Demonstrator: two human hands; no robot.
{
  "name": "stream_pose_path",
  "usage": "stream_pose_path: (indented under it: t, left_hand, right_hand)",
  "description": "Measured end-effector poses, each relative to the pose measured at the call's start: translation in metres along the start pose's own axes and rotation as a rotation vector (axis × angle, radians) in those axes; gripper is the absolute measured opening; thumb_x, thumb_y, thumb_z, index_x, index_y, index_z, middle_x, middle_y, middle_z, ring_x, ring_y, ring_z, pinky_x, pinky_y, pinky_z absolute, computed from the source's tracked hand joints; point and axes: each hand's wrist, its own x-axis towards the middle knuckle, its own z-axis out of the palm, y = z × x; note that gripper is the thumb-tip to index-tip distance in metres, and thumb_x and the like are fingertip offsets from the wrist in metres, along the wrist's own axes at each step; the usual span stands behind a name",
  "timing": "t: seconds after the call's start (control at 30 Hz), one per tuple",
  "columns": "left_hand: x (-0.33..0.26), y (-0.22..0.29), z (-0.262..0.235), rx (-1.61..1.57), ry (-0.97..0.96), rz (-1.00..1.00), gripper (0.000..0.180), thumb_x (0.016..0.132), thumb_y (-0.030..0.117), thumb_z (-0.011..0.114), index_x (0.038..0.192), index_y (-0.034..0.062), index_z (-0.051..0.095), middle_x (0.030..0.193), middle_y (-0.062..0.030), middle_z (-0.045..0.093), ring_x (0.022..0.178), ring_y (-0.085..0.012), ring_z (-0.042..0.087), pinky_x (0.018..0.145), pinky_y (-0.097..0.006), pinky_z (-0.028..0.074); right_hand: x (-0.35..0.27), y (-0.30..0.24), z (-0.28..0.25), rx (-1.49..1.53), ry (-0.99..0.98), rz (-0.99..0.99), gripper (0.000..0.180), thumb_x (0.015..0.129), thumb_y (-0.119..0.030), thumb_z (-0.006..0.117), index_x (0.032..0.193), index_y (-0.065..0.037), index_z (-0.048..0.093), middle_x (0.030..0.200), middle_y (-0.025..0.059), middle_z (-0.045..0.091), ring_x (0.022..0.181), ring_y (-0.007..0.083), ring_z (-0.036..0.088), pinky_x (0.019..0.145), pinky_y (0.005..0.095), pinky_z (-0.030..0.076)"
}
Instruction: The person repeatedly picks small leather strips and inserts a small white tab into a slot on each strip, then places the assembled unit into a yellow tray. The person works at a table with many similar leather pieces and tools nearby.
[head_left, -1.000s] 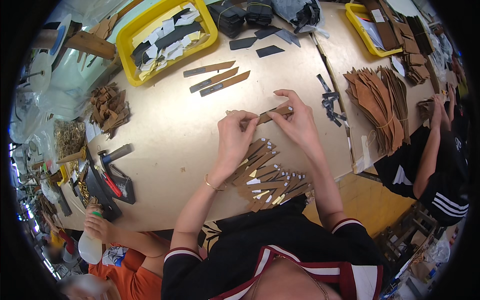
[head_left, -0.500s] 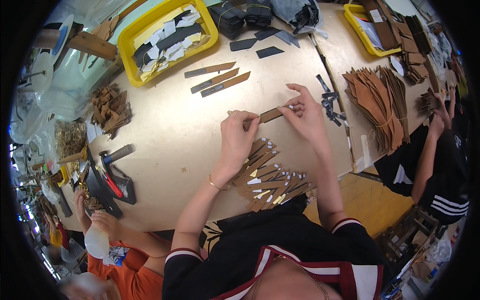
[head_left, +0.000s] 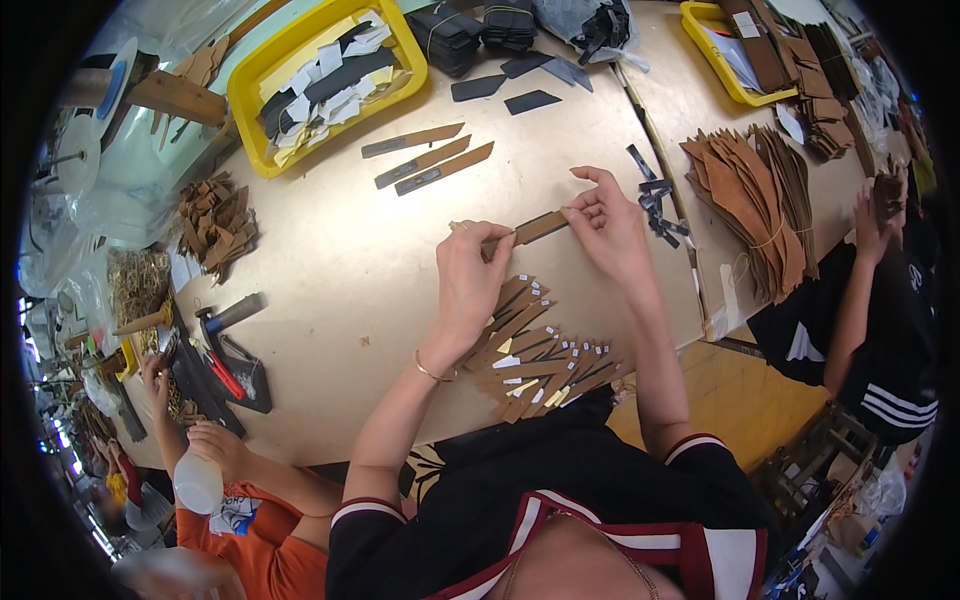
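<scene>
Holding brn strip (head_left: 541, 228) w/ L fingers (head_left: 487, 230) + R fingers (head_left: 581, 220), opp. ends

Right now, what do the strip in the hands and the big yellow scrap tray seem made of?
The brown strip looks like leather, perhaps imitation: matt, thin and flat, its grain too small to make out. The yellow tray seems moulded plastic: even colour, rounded corners, slight sheen.
</scene>
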Motion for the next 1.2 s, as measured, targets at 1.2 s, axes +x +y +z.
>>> stream_pose_path:
  t: [1.2]
  left_hand:
    - [-0.019, -0.013, -0.007, 0.272, -0.005, 0.468, 0.019, 0.087, 0.004, 0.067, 0.105, 0.0048, 0.07, 0.113, -0.0145, 0.064, 0.105, -0.033, 0.06, 0.092, -0.041, 0.047]
  right_hand:
    - [-0.026, -0.017, 0.042, 0.009, 0.091, -0.075, 0.015, 0.09, -0.005, 0.068, 0.103, 0.003, 0.069, 0.083, 0.011, 0.072, 0.073, 0.0151, 0.07, 0.069, 0.0282, 0.055]
